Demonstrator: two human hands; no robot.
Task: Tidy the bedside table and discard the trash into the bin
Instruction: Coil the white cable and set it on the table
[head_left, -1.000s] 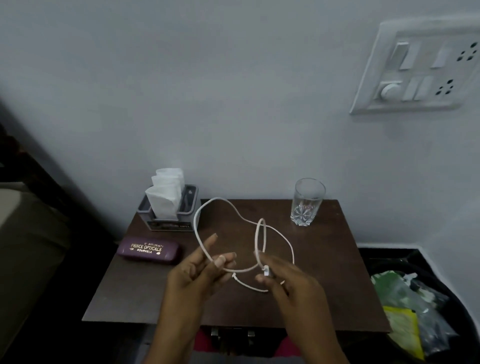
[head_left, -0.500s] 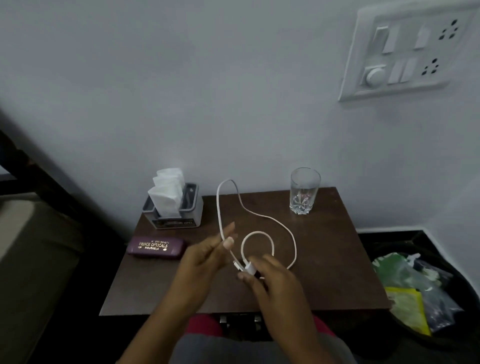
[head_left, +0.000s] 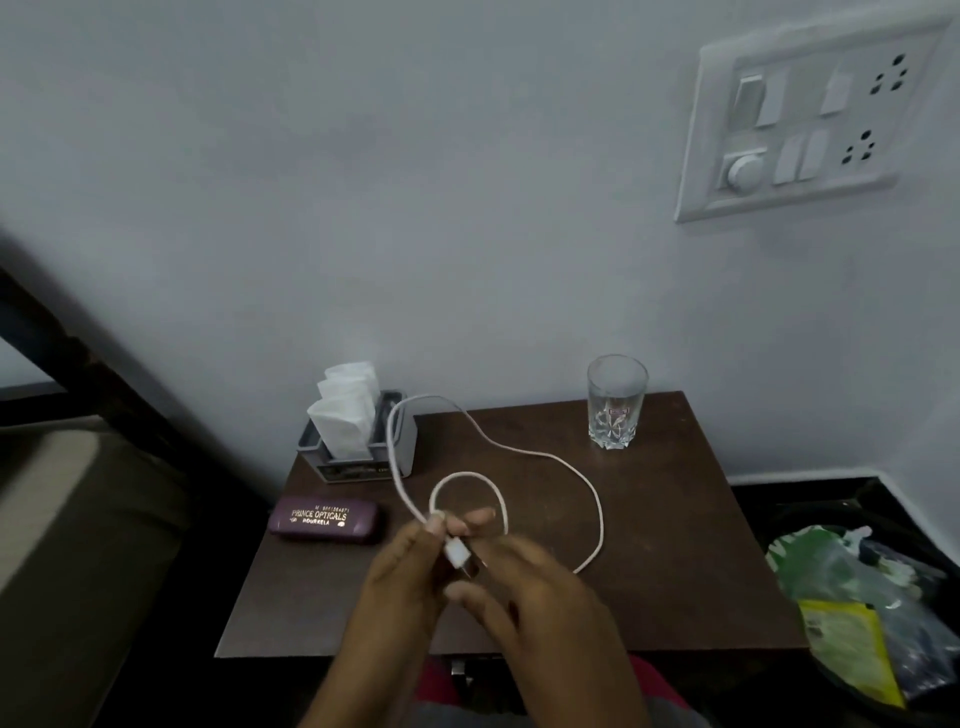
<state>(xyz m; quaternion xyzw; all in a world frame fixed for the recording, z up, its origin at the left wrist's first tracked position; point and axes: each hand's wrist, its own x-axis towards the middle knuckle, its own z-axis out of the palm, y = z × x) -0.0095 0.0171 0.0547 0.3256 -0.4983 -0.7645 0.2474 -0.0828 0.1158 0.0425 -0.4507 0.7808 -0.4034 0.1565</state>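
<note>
A white cable (head_left: 545, 456) loops above the dark brown bedside table (head_left: 675, 545). My left hand (head_left: 400, 577) pinches the cable near its white plug (head_left: 457, 554), where a small loop rises above my fingers. My right hand (head_left: 535, 587) is blurred and curls around the cable beside the plug; a larger loop trails out to the right and back to the grey tissue holder (head_left: 363, 447). A black bin (head_left: 872, 597) stands to the right of the table, full of plastic wrappers.
A maroon spectacle case (head_left: 324, 519) lies on the left of the table. A clear glass (head_left: 616, 401) stands at the back right. A switchboard (head_left: 810, 119) is on the wall above. A bed edge (head_left: 78, 509) is at the left.
Both hands have drawn together around the plug end. The cable has gone from one wide raised loop to a small loop at my fingers plus a long one lying to the right.
</note>
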